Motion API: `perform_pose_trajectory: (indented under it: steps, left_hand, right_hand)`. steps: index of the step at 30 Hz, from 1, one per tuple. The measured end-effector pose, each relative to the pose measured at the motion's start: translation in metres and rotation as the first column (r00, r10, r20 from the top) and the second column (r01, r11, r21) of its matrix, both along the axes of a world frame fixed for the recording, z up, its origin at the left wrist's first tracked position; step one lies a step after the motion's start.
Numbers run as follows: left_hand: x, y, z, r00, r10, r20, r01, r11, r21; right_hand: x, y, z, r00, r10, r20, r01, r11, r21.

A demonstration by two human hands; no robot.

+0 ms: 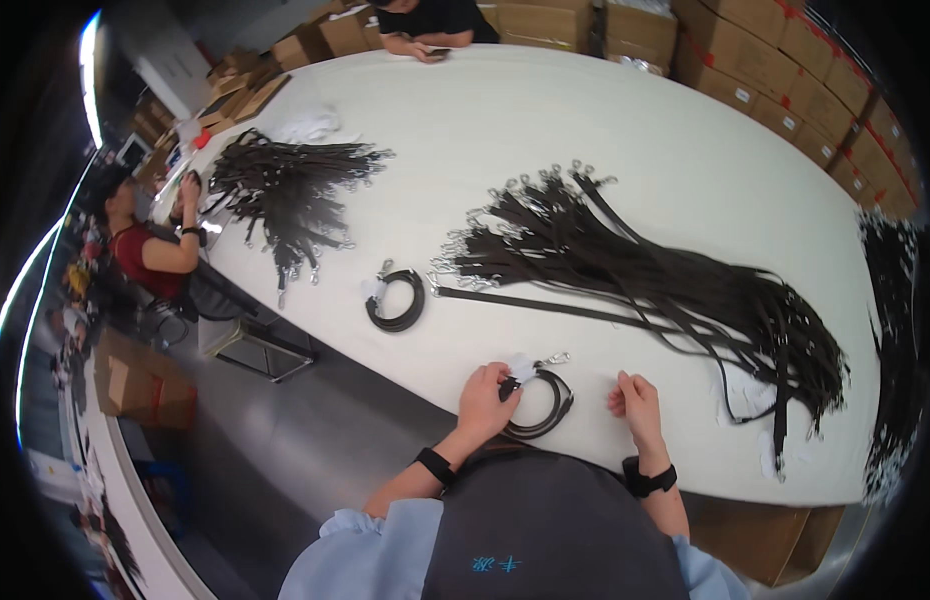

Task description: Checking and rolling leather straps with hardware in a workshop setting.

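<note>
Near the front edge of the table, a black strap lies wound into a coil (563, 400) with a silver metal snap hook and a white tag at its top. My left hand (485, 402) is closed on the coil's left side, thumb and fingers pinching it beside the tag. To the right of the coil, apart from it, my right hand (637, 405) is raised with its fingers loosely curled and nothing visible in them. A second coiled black strap (417, 302), also with a hook and a white tag, lies farther off to the left.
A large heap of long black straps (665, 280) with metal hooks spreads across the right of the white table (585, 100). Another strap pile (295, 190) lies far left. Two other people sit at the table's far and left sides. Cardboard boxes (750, 60) are stacked behind.
</note>
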State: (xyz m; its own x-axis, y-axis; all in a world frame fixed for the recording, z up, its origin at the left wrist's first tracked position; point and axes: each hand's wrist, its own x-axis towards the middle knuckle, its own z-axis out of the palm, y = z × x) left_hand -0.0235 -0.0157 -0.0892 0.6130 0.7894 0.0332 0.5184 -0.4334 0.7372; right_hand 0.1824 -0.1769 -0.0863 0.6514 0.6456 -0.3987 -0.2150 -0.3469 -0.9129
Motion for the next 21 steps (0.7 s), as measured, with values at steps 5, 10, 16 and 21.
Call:
perform_pose_trajectory:
  steps: [5,10,16,21]
  left_hand:
    - [-0.004,-0.004,-0.010,0.985,0.076,0.155,-0.095,0.988,0.122]
    - [-0.025,0.030,-0.001,0.947,0.166,0.273,-0.177,0.984,0.015]
    - [-0.064,0.129,0.016,0.755,0.486,0.440,-0.559,0.828,0.043]
    - [-0.082,0.182,0.002,0.763,0.637,0.107,-0.646,0.753,0.128]
  right_hand:
    - [-0.001,-0.006,-0.006,0.999,-0.044,-0.030,0.044,0.999,0.023]
    - [0.003,-0.009,-0.004,0.995,-0.087,-0.038,0.089,0.995,0.052]
    - [0.003,-0.009,-0.008,0.988,-0.151,-0.025,0.152,0.987,0.055]
    - [-0.004,-0.004,-0.001,0.975,-0.223,-0.023,0.223,0.975,0.003]
